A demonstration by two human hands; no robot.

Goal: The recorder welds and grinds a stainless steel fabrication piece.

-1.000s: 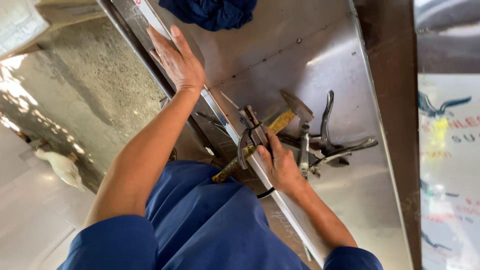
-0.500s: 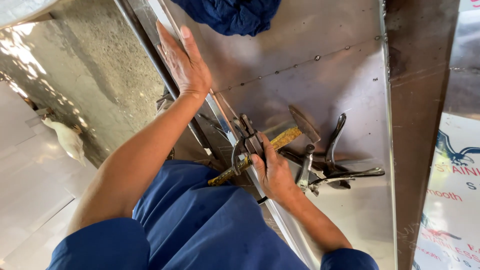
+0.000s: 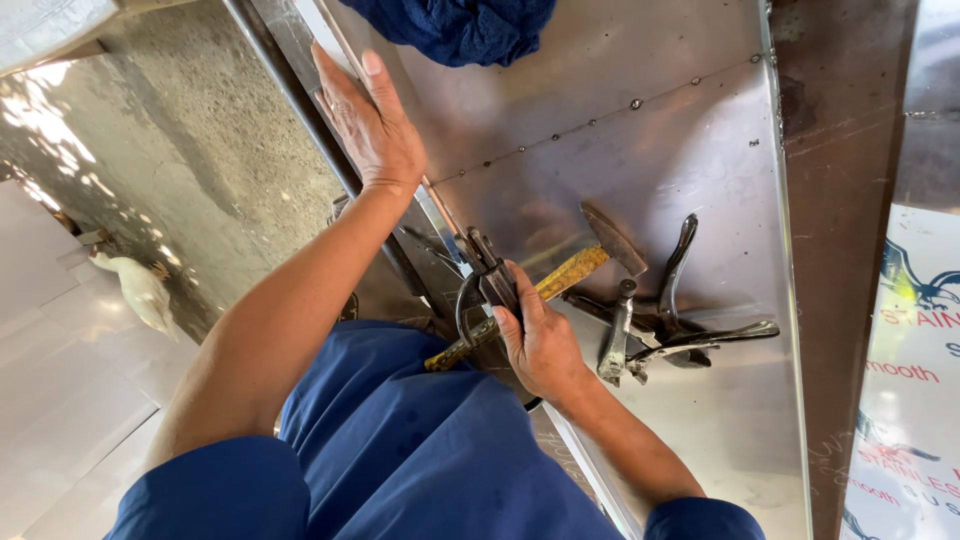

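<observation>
My left hand (image 3: 372, 125) lies flat with fingers together on the near edge of a shiny steel sheet (image 3: 620, 130). My right hand (image 3: 535, 335) is closed around a dark locking clamp (image 3: 487, 278) that grips the sheet's folded edge. Just behind that hand lies a hammer with a yellow handle (image 3: 560, 280) and a dark head. To the right of it, a pile of more locking pliers (image 3: 665, 320) rests on the sheet.
A dark blue cloth (image 3: 460, 25) sits at the far end of the sheet. Rough concrete floor (image 3: 170, 130) lies to the left, with a white bird (image 3: 135, 285) on pale tiles. A rusty brown strip (image 3: 840, 200) and a printed panel border the right.
The view has shifted and come closer. My left hand stays pressed on the edge, and my right hand remains on the clamp with little change.
</observation>
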